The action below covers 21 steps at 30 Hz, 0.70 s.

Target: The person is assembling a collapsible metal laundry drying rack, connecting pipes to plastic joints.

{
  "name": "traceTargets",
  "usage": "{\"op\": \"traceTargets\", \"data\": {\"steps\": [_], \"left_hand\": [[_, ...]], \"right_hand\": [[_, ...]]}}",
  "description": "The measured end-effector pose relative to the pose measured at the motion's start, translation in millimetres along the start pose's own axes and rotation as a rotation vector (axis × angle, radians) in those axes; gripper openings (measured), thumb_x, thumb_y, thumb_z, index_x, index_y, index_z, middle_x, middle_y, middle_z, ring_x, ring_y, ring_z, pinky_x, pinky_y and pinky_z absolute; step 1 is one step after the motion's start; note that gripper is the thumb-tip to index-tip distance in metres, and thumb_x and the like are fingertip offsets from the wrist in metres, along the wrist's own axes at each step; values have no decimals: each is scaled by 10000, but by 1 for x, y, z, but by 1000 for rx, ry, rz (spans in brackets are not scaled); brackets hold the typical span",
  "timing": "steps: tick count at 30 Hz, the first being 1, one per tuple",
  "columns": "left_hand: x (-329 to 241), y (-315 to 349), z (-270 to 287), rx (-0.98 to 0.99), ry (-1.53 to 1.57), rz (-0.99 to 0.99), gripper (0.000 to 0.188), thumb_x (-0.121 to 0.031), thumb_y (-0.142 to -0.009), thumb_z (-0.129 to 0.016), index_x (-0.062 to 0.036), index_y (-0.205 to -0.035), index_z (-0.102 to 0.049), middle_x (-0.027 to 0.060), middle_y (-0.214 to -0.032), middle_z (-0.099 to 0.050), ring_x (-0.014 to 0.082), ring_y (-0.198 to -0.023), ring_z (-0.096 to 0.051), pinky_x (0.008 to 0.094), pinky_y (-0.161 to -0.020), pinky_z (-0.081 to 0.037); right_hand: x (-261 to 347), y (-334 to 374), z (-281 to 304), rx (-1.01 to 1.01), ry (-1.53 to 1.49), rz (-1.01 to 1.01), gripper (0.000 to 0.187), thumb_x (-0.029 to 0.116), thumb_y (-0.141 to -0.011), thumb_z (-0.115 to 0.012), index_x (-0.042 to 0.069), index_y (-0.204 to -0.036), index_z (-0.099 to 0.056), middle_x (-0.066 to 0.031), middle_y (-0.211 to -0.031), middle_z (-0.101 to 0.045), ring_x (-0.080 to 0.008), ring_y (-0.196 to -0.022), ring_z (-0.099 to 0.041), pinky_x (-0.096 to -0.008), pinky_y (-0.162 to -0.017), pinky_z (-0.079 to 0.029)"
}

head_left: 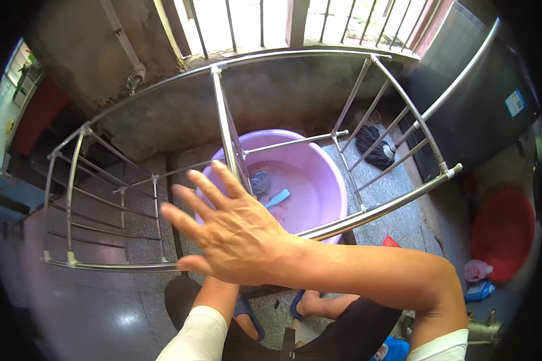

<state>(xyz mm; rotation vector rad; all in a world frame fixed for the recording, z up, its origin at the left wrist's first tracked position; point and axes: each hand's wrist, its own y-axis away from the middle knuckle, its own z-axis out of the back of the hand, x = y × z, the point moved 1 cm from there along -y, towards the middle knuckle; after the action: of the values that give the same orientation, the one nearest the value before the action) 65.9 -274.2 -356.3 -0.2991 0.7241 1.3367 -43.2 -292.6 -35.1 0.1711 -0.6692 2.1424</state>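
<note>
Fingers [209, 191] of the right hand [232, 234] are spread wide, the left hand being hidden behind it so that its grip cannot be told, while a metal rack [226, 120] is set beneath and ahead, long axis left to right, with a purple basin [328, 180] seen through it.

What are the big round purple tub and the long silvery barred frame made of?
The big round purple tub looks like smooth, slightly glossy plastic: even colour, rounded rim. The long silvery barred frame looks like polished metal, perhaps steel, because its tubes shine brightly. Its pale joints, looking duller, might be plastic.
</note>
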Motion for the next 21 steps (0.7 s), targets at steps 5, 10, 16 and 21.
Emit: {"op": "traceTargets", "data": {"steps": [5,10,16,21], "left_hand": [[-1,23,-24,65,-5,-107,364,-334,-864,-535,-37,-1049,-634,216,-1053,-618,393,-945,-607,473,-809,-486],[-5,36,-40,117,-19,-235,363,-339,-867,-535,-56,-1075,-626,202,-1080,-610,379,-962,-602,464,-813,-486],[3,35,-39,101,-35,-344,364,-344,-870,-535,-79,-1106,-615,184,-1112,-601,364,-983,-597,453,-818,-486],[38,32,-23,25,-51,-354,368,-349,-872,-535,-98,-1132,-607,170,-1138,-593,350,-999,-593,444,-822,-486]], "right_hand": [[-5,-1,6,-2,2,2,660,562,-856,-472,89,-1316,-469,-189,-1205,-536,-331,-1311,-331,-554,-1105,-122],[4,-35,40,-179,-160,0,519,465,-887,-467,6,-1094,-589,-218,-1108,-552,-363,-1205,-402,-558,-1068,-184],[-10,-13,16,-55,-46,7,519,481,-886,-472,6,-1011,-637,-201,-1067,-577,-355,-1192,-422,-550,-1082,-154],[-11,-12,21,199,55,-3,452,469,-892,-485,86,-1093,-617,-165,-1170,-543,-338,-1249,-384,-548,-1084,-162]]}}
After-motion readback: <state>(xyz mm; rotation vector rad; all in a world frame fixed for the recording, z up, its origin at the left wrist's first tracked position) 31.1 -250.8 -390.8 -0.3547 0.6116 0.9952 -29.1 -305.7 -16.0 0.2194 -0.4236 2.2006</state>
